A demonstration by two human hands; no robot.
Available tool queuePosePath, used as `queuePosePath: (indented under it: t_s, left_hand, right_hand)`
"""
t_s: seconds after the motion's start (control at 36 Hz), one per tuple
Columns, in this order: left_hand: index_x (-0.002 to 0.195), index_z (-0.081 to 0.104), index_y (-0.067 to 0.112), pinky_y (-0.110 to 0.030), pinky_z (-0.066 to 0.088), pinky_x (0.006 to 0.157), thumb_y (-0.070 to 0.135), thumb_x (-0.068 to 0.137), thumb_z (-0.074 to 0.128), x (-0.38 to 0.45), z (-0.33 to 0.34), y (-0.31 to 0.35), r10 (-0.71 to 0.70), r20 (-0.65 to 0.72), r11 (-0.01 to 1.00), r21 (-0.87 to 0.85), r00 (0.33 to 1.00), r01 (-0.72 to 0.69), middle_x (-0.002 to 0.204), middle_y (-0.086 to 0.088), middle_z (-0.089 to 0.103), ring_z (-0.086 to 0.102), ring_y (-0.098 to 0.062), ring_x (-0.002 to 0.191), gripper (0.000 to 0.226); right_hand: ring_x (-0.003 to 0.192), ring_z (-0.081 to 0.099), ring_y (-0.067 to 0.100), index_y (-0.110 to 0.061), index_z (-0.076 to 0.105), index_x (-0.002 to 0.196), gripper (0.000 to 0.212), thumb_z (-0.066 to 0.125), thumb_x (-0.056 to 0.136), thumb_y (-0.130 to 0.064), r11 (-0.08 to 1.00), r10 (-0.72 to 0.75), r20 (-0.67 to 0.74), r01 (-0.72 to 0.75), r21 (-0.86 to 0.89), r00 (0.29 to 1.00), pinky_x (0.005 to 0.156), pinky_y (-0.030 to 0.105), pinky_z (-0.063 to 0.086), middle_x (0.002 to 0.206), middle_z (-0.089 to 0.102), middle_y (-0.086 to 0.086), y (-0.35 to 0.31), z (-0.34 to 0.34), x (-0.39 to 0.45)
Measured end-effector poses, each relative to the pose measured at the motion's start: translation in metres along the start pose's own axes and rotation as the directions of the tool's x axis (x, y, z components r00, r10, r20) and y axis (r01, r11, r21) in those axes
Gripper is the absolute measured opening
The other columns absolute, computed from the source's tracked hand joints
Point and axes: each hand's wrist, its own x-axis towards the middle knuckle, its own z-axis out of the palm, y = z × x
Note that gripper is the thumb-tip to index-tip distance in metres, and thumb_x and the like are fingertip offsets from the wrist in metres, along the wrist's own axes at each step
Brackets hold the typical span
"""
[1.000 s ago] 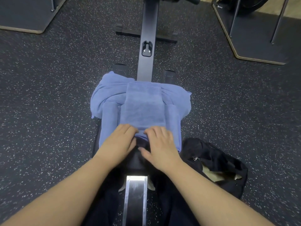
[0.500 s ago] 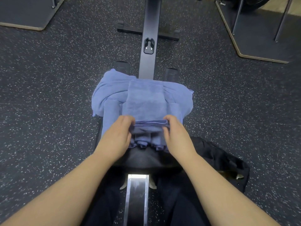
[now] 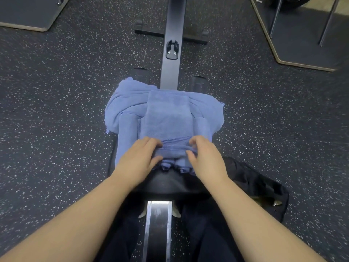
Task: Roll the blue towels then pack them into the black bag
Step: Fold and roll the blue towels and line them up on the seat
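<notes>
Two hands, your left hand (image 3: 138, 157) and right hand (image 3: 204, 157), pinch the near edge of the top towel (image 3: 168, 114), starting its roll. Next, roll it toward 12 o'clock, keeping it tight; the black bag (image 3: 262, 188) waits at 4 o'clock.

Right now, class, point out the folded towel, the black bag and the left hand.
Folded towel (image 3: 168, 114), head view, flat top face.
Black bag (image 3: 258, 178), head view, crumpled upper cloth.
Left hand (image 3: 138, 157), head view, back of hand.
</notes>
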Motion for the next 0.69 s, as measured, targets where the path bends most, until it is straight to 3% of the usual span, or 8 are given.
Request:
queuePosePath:
  t_s: [0.06,0.11,0.22,0.33,0.42,0.47,0.56,0.69]
  left_hand:
    - [0.109,0.056,0.017,-0.036,0.043,0.088,0.025,0.088,0.066,-0.001,-0.002,0.000,0.031,0.004,0.999,0.026,0.999,-0.031,0.108,0.000,0.055,0.049,-0.023,0.102,0.024]
    - [0.097,0.056,0.019,-0.042,0.047,0.079,0.022,0.087,0.066,-0.002,-0.003,0.001,0.088,0.004,0.995,0.046,0.996,-0.088,0.097,0.002,0.055,0.051,-0.025,0.093,0.015]
    - [0.086,0.043,0.030,-0.041,0.049,0.066,0.028,0.082,0.051,-0.005,-0.007,0.004,0.223,-0.004,0.974,0.043,0.975,-0.223,0.085,0.006,0.058,0.054,-0.024,0.080,0.009]
    - [0.090,0.038,0.031,-0.041,0.048,0.067,0.026,0.081,0.055,-0.009,-0.010,0.010,0.226,-0.042,0.973,0.048,0.973,-0.224,0.084,0.002,0.060,0.056,-0.027,0.081,0.020]
    - [0.103,0.040,0.032,-0.038,0.049,0.073,0.020,0.084,0.064,-0.012,-0.008,0.011,0.194,-0.061,0.981,0.012,0.979,-0.194,0.091,0.000,0.063,0.057,-0.026,0.087,0.033]
    - [0.108,0.044,0.032,-0.038,0.049,0.077,0.016,0.084,0.068,-0.013,-0.008,0.008,0.170,-0.053,0.985,-0.012,0.984,-0.171,0.095,-0.001,0.063,0.057,-0.024,0.091,0.038]
    - [0.093,0.062,0.017,-0.037,0.049,0.072,0.008,0.081,0.071,-0.013,-0.007,0.003,0.194,-0.005,0.981,0.019,0.981,-0.194,0.084,-0.002,0.064,0.057,-0.028,0.086,0.017]
    - [0.095,0.067,0.013,-0.028,0.040,0.078,0.010,0.087,0.064,-0.014,-0.006,-0.002,0.116,0.005,0.993,0.022,0.993,-0.116,0.091,0.000,0.067,0.053,-0.022,0.095,0.009]
  right_hand:
    - [0.092,0.052,0.023,-0.016,0.054,0.092,0.005,0.057,0.088,-0.015,1.000,0.024,0.021,-0.023,-0.012,0.999,0.069,0.032,0.034,0.094,0.057,-0.001,0.002,-0.003,-0.003]
    - [0.091,0.050,0.025,-0.015,0.051,0.085,0.007,0.055,0.084,-0.010,0.996,0.048,0.054,-0.044,-0.074,0.997,0.069,0.032,0.033,0.090,0.054,0.000,0.006,-0.006,-0.008]
    - [0.102,0.038,0.026,-0.012,0.047,0.100,0.024,0.061,0.080,-0.017,0.980,0.092,0.060,-0.080,-0.184,0.994,0.084,0.033,0.036,0.107,0.044,0.005,0.006,-0.012,-0.018]
    - [0.095,0.043,0.029,-0.010,0.052,0.104,0.056,0.083,0.060,-0.025,0.971,-0.148,-0.088,0.128,-0.204,0.985,0.078,0.042,0.046,0.105,0.053,0.011,-0.010,-0.005,-0.026]
    - [0.097,0.047,0.026,-0.012,0.056,0.107,0.070,0.089,0.049,-0.034,0.943,-0.241,-0.032,0.226,-0.245,0.970,0.076,0.040,0.048,0.105,0.057,0.009,-0.023,0.007,-0.027]
    - [0.087,0.055,0.028,-0.013,0.059,0.099,0.063,0.090,0.047,-0.030,0.923,-0.275,-0.009,0.261,-0.284,0.962,0.071,0.038,0.048,0.096,0.057,0.007,-0.027,0.015,-0.023]
    - [0.075,0.050,0.025,-0.016,0.055,0.082,0.043,0.083,0.050,-0.010,0.893,-0.312,-0.020,0.286,-0.348,0.950,0.067,0.032,0.033,0.082,0.052,0.003,-0.024,0.023,-0.018]
    - [0.066,0.052,0.025,-0.016,0.055,0.074,0.039,0.079,0.050,0.002,0.894,-0.280,0.026,0.271,-0.358,0.960,0.062,0.030,0.024,0.073,0.052,0.002,-0.008,0.024,-0.019]
